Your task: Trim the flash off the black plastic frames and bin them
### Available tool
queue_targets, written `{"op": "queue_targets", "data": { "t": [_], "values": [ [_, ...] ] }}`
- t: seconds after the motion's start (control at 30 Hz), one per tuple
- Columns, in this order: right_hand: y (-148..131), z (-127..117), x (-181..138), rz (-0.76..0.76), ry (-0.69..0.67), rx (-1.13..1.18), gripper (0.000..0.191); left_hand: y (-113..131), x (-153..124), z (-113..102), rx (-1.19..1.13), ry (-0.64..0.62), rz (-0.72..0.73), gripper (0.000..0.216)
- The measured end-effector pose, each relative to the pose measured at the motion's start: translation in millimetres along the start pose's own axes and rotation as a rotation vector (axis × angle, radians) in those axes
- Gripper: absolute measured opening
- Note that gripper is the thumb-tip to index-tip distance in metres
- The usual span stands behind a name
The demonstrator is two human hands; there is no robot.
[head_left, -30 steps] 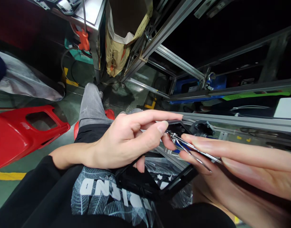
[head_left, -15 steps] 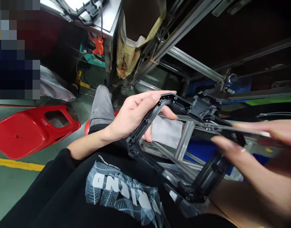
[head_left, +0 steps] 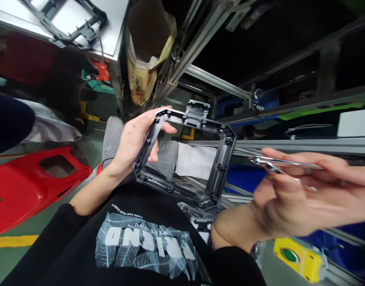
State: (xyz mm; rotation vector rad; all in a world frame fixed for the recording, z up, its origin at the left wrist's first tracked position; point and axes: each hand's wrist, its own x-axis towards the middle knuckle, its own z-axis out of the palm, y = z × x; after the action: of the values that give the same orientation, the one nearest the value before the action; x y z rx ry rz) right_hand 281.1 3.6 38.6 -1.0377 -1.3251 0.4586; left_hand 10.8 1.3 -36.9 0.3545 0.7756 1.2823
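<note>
My left hand [head_left: 136,137] grips the left side of a black plastic frame [head_left: 221,167], its thumb on the rim and fingertips showing through the opening. The frame is roughly rectangular with cut corners, screw bosses along its sides and a block-like tab on its upper edge. My right hand [head_left: 301,194] is closed around silver metal clippers [head_left: 285,162] with two spread arms. Their jaw end points left toward the frame, with a gap between the two.
A similar black frame [head_left: 86,32] lies on a white-topped table [head_left: 112,33]. A paper sack [head_left: 140,85] stands beside it. Left is a red plastic stool [head_left: 20,178]. Metal rails [head_left: 212,77] run along the right, above a yellow box with a green button [head_left: 298,256]. Someone's clothed leg [head_left: 48,119] shows at left.
The clippers and my right hand have drawn away from the black frame to the right. The frame has turned to face the camera more squarely, still in my left hand. The view has shifted.
</note>
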Motion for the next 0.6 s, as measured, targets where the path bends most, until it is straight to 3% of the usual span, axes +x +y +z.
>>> {"op": "queue_targets", "data": {
  "t": [0.07,0.23,0.4,0.6],
  "values": [
    [3,5,-6,-0.091,-0.101,0.091,0.045,1,2,1,0.013,0.026,0.003,0.037],
    [1,9,-20,-0.040,-0.174,0.186,0.036,-2,6,-1,0.006,0.014,0.013,0.037],
    [-1,12,-32,0.044,-0.167,0.198,0.039,-3,7,0,-0.006,0.023,0.014,0.037],
    [17,11,-35,-0.035,-0.041,0.186,0.044,-1,-4,4,-0.010,0.006,0.090,0.042]
  ]
}}
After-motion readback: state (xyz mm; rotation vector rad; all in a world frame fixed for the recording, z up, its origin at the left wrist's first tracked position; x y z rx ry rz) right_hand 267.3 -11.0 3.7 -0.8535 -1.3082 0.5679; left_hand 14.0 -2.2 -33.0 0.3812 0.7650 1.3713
